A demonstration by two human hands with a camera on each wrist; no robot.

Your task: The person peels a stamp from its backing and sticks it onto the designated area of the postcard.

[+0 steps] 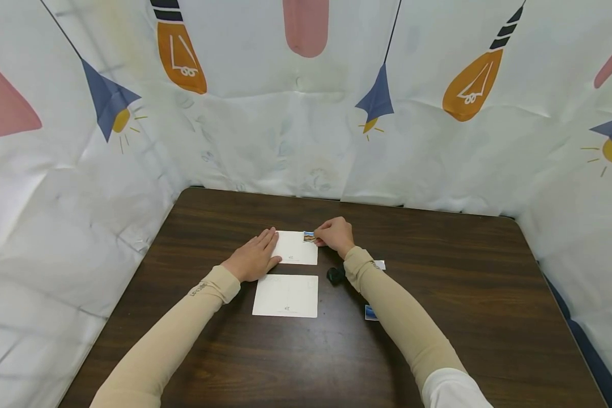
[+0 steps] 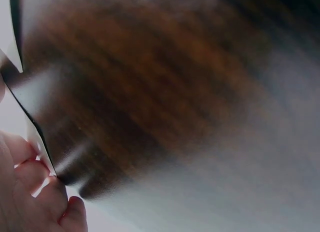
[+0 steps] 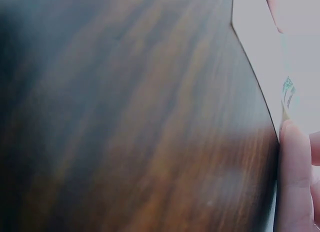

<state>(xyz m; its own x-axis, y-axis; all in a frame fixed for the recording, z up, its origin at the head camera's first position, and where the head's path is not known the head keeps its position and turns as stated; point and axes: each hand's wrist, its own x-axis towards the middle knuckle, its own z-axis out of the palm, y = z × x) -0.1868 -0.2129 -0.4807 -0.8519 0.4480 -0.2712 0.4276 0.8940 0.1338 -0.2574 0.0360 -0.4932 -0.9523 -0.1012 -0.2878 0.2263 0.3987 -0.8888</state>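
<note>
Flat on the left part of a white card (image 1: 297, 252), my left hand (image 1: 252, 258) presses it to the table with straight fingers. At the card's upper right corner, my right hand (image 1: 336, 235) pinches the right edge of a small postage stamp (image 1: 308, 236) with a coloured picture. The stamp lies over the card; whether it is stuck down I cannot tell. A second white card (image 1: 285, 297) lies just below the first, touched by neither hand. In the left wrist view, fingers (image 2: 50, 197) rest by the card's edge. The right wrist view shows a finger (image 3: 295, 172) at the card's edge.
A blue picture stamp (image 1: 370, 313) lies partly under the right forearm. A small white piece (image 1: 380, 264) shows beyond the right sleeve, and a black lump (image 1: 335, 276) sits by that wrist. The dark wooden table (image 1: 464, 294) ends at a printed cloth wall (image 1: 285, 141).
</note>
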